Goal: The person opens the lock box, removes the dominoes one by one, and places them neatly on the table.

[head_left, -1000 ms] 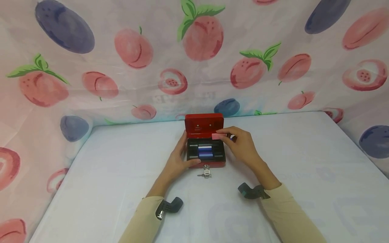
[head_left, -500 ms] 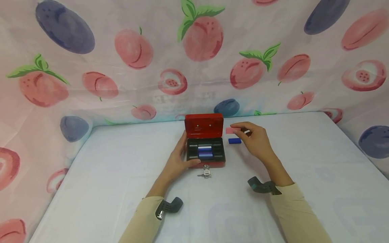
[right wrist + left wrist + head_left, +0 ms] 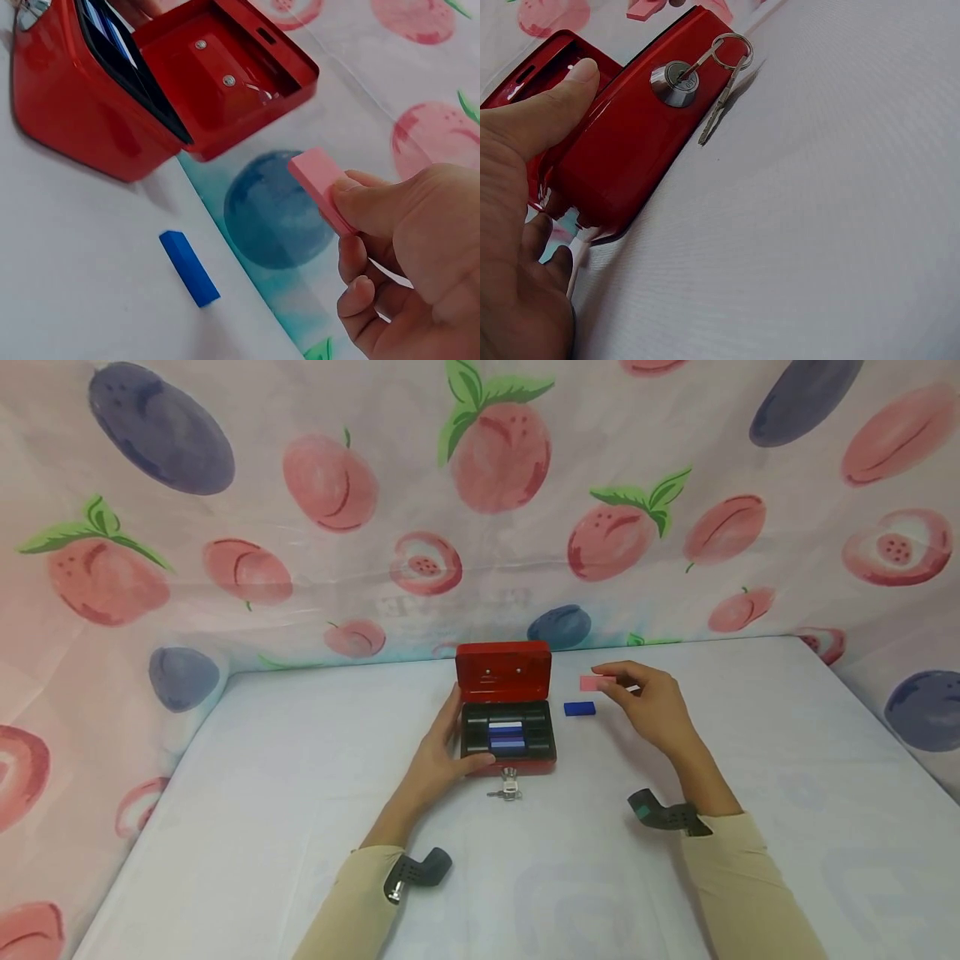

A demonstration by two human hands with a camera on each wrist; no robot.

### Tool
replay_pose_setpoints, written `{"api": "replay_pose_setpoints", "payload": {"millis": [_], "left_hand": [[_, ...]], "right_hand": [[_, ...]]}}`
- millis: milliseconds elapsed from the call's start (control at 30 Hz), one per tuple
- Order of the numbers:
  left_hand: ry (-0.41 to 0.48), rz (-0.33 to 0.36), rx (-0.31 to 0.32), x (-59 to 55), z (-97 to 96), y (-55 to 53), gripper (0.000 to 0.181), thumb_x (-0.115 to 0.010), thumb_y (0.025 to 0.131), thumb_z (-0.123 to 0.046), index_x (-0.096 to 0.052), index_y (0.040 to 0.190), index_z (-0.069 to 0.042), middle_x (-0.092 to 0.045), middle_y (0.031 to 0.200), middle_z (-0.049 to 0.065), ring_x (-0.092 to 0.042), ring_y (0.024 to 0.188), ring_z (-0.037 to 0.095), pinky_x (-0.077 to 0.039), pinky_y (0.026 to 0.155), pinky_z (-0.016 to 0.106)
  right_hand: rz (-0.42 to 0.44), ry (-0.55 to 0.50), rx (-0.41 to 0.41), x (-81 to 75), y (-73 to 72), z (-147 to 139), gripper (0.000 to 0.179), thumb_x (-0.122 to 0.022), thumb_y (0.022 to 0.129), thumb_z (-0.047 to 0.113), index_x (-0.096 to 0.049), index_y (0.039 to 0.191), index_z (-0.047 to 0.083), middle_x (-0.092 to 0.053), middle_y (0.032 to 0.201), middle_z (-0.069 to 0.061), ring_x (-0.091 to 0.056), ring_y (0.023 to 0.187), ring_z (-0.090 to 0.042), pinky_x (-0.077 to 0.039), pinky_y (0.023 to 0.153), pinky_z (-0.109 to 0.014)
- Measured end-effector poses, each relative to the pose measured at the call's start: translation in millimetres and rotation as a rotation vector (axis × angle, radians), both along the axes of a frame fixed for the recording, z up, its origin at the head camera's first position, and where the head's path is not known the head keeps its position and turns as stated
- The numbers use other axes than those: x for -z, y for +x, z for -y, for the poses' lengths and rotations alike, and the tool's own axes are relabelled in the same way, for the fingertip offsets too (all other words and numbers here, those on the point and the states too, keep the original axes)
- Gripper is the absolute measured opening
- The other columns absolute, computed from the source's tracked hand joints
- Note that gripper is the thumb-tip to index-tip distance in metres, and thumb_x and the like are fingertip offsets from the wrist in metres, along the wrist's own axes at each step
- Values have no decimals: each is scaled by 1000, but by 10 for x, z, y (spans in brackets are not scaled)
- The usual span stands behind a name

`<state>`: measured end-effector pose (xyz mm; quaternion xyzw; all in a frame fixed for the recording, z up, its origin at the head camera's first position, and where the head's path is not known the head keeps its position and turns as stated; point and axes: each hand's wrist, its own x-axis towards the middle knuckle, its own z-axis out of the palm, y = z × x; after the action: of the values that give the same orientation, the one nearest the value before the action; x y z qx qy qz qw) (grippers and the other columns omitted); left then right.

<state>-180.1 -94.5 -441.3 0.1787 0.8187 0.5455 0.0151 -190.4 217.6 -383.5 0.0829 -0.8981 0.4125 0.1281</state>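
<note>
One pink block [image 3: 592, 682] sits pinched between thumb and fingers of the right hand [image 3: 651, 702], just right of centre in the head view, its free end pointing left toward the red cash box [image 3: 534, 767]. Its long axis runs almost level across the frame, close to parallel with the dark blue block [image 3: 580, 708] lying on the white-covered bench [image 3: 300, 777] a little lower and to the left. That offset, pink above and right of blue with axes matching, is the relation that counts, in my judgement. In the right wrist view the two are plainly apart, both slanting from upper left to lower right, with pink appearing lifted off the bench; how high, I cannot tell. Of the two hands, the right is far nearer the blue block; the left hand [image 3: 433, 752] grips the box's left side, thumb over the front rim, fingers along the outer wall. The box stands at the frame's centre, red lid [image 3: 503, 672] raised, with blue, white and purple blocks [image 3: 507, 744] in the middle of its black tray [image 3: 540, 750]. A key [image 3: 718, 112] dangles from the front lock.
</note>
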Motion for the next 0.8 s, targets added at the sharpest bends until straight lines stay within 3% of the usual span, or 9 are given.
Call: {"api": "replay_pose_setpoints", "payload": {"millis": [367,600,800], "left_hand": [[-7,0,-1,-4,1,3,104,-79,76,-35,-8,152,-42,-14,155,-21,-14,142,8,-26,111,44],[-4,-1,2,-8,-1,8,104,-79,77,-34,-8,152,-42,-13,155,-21,-14,142,9,-26,111,44],[-4,-4,4,1,0,5,105,-80,77,-33,-8,152,-42,-12,155,-22,-14,142,8,-26,111,41]], "right_hand": [[37,5,55,71,-4,-184,32,-61,94,35,-68,115,14,-67,104,-9,-56,96,-26,-48,72,-43],[50,10,63,89,-14,-279,29,-62,94,30,-68,115,10,-68,104,-12,-57,97,-29,-45,72,-36],[107,19,96,138,-9,-339,33,-59,95,34,-68,116,11,-65,107,-10,-54,100,-26,-48,70,-39]]}}
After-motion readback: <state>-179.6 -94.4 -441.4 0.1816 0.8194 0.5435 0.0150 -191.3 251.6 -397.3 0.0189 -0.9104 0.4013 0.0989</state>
